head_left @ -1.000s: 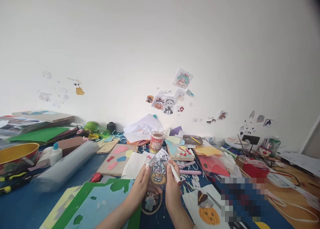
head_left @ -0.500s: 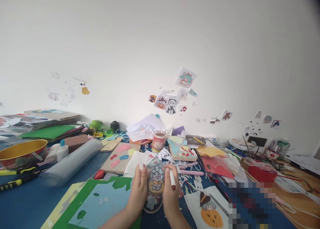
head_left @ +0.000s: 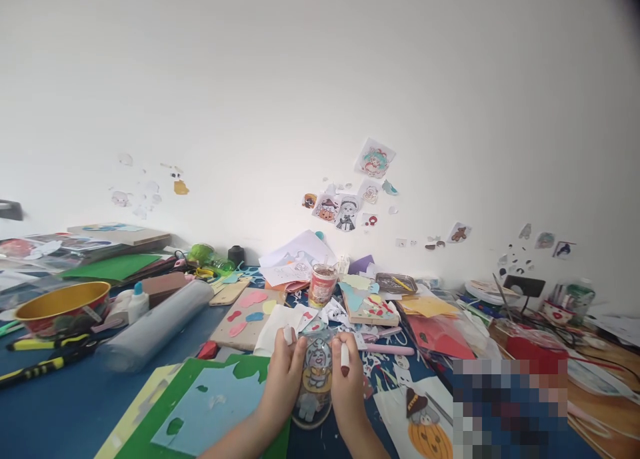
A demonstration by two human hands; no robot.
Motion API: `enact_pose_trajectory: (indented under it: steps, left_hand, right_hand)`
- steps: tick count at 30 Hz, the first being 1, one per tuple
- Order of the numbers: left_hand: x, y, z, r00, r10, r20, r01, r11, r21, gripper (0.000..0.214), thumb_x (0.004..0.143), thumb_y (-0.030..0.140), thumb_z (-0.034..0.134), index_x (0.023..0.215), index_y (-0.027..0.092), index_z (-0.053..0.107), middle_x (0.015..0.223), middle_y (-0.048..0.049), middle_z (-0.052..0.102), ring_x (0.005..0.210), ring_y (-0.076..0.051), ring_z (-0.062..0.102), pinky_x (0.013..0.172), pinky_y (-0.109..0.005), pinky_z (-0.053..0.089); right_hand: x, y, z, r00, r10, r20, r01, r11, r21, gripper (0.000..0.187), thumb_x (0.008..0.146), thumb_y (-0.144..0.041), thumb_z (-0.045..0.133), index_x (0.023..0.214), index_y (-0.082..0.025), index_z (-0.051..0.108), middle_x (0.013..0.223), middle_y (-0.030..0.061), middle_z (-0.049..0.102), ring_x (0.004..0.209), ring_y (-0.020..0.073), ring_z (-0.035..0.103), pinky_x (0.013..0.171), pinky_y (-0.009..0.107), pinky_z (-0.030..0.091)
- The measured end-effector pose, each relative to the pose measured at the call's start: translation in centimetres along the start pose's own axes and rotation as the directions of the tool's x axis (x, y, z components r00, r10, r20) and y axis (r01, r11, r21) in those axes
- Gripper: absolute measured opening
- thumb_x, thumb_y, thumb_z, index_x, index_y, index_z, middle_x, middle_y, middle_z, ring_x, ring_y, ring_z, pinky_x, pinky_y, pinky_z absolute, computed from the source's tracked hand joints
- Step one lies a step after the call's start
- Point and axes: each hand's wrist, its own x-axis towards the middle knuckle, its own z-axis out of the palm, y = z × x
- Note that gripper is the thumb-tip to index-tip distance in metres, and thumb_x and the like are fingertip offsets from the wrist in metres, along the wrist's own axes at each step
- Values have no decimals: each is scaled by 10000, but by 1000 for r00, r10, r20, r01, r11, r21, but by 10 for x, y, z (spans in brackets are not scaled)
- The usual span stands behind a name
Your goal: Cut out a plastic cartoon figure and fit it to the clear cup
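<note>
Both hands meet low at the centre of the bench [head_left: 60, 405]. The left hand [head_left: 283, 379] and right hand [head_left: 347, 385] each close their grip on a clear film with a cartoon figure [head_left: 317, 369], held between them. The right hand also pinches a white marker [head_left: 344, 357]. At 12 o'clock stands a red cup [head_left: 321, 285]; at 10 a grey roll [head_left: 155, 325]; at 4 a pumpkin drawing [head_left: 425, 429]; at 8 green card [head_left: 165, 412].
</note>
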Motion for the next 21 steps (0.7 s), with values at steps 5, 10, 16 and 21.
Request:
enact_pose_trajectory:
  steps: [5, 10, 16, 21]
  left_hand:
    - [6, -5, 3, 999, 8, 40, -8, 1000, -17, 262, 814, 460, 430, 761, 252, 280, 601, 65, 419, 582, -159, 499, 555, -252, 398]
    - [14, -8, 2, 988, -36, 154, 7, 983, 185, 174, 833, 410, 361, 794, 243, 332, 602, 44, 479, 616, -193, 545, 594, -276, 400]
    - [12, -13, 0, 968, -84, 235, -79, 790, 608, 173, 867, 353, 295, 869, 211, 394, 799, -62, 571, 762, -238, 597, 649, -302, 401]
    - [11, -1, -3, 957, 41, 288, -233, 701, 674, 366, 915, 345, 139, 876, 202, 474, 1000, -102, 525, 838, -202, 589, 740, -298, 428]
  right_hand:
    - [5, 5, 1, 1000, 6, -2, -6, 999, -43, 235, 879, -396, 400, 761, -218, 500, 668, 8, 588, 578, 163, 548, 506, 235, 390]
    - [9, 9, -5, 997, 69, 36, -56, 957, -283, 228, 851, -374, 420, 672, -245, 478, 489, -40, 502, 445, 166, 466, 436, 233, 274]
    - [13, 13, -17, 993, 104, 50, -72, 900, -431, 259, 834, -448, 433, 708, -256, 553, 536, 10, 579, 473, 199, 517, 443, 250, 224]
    - [17, 2, -17, 996, 92, -5, -92, 995, -48, 429, 852, -541, 369, 725, -207, 607, 465, -14, 475, 443, 167, 453, 456, 259, 290]
